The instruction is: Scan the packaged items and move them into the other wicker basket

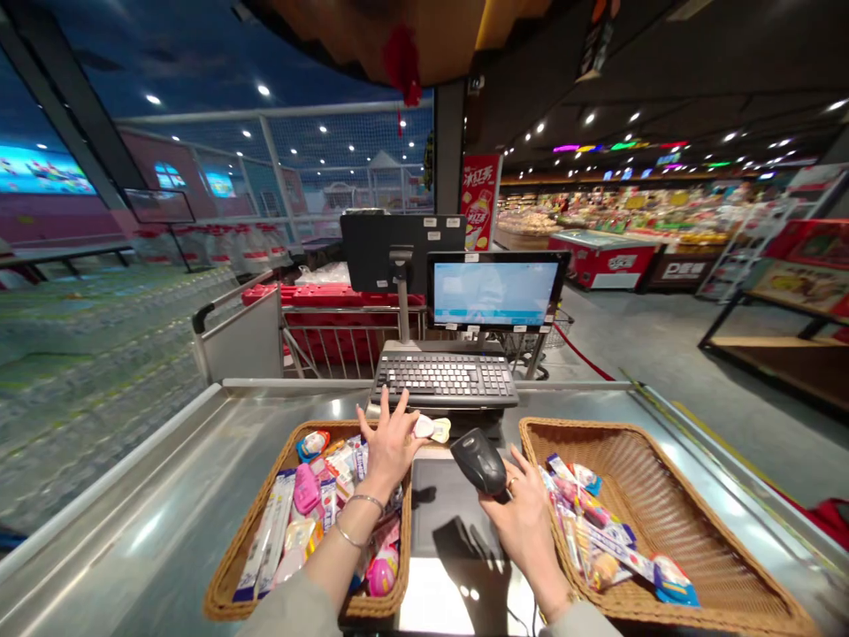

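Note:
My left hand [388, 447] is over the left wicker basket [225, 584], its thumb pinching a small white and yellow packet [431, 429] near the keyboard. That basket holds several snack packets, among them a pink packet [306, 489]. My right hand [523, 522] grips a black handheld barcode scanner [478, 462] just above the edge of the right wicker basket [663, 442]. Several wrapped snacks lie in that basket, including a blue and white packet [673, 579].
Both baskets stand on a steel checkout counter [133, 531], with a black pad [451, 504] between them. Behind stand a keyboard [446, 380], a lit monitor [494, 290] and a red shopping cart [332, 336]. Supermarket displays and freezers fill the background at right.

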Demonstrator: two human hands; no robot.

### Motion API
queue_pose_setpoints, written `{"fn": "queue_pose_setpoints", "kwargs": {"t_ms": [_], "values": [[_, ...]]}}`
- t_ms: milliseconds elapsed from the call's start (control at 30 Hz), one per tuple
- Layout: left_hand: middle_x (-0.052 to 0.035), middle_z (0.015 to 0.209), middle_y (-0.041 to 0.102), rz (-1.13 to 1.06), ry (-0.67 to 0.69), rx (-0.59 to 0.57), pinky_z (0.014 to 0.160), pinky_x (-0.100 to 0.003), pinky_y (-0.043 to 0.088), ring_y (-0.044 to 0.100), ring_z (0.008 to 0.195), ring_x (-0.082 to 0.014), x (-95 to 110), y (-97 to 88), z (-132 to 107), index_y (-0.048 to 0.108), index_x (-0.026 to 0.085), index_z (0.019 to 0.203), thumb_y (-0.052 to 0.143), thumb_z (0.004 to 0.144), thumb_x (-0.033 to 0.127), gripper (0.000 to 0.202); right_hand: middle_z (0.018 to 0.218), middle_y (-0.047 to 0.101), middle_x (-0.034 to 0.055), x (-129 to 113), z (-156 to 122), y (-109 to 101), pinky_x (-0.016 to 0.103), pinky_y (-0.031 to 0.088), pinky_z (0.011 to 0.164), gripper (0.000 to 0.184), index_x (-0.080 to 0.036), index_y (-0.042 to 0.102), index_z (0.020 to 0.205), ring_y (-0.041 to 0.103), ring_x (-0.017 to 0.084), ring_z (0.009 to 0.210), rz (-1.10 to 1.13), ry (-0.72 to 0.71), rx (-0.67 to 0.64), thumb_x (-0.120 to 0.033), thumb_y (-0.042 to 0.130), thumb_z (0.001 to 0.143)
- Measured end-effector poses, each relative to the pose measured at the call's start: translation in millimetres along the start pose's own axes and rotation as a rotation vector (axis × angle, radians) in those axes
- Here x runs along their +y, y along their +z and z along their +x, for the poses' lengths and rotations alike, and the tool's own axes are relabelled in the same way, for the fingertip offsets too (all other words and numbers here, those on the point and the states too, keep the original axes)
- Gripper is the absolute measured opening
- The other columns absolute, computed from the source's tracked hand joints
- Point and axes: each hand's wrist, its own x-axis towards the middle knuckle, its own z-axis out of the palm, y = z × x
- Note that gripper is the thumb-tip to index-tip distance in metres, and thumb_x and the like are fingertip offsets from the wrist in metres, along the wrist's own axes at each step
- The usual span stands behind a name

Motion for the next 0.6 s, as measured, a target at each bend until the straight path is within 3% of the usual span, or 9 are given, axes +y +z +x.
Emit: {"fn": "queue_pose_setpoints", "kwargs": {"t_ms": [367, 600], "values": [[-0.0077, 0.152, 0.049, -0.083, 0.137, -0.031, 0.114, -0.079, -0.002, 0.022, 0.151, -0.0389, 48, 18.0, 28, 0.068, 0.029, 0.109, 0.073, 0.083, 0.038, 0.028, 0.114, 0.074, 0.0072, 37, 1, -38, 0.056, 0.035, 0.112, 0.026, -0.026, 0.079, 0.089, 0.047, 0.036, 0.135, -0.01, 0.118, 0.115, -0.032, 0.066, 0.068], [-0.0082, 0.151, 0.05, -0.146, 0.23, -0.056, 0.114, -0.079, -0.003, 0.024, 0.15, -0.0402, 79, 30.9, 41, 0.069, 0.03, 0.112, 0.075, 0.081, 0.041, 0.033, 0.126, 0.068, 0.0155, 53, -4, -58, 0.054, 0.035, 0.114, 0.038, -0.02, 0.079, 0.099, 0.049, 0.035, 0.134, 0.031, 0.262, 0.271, -0.039, 0.067, 0.068]]}}
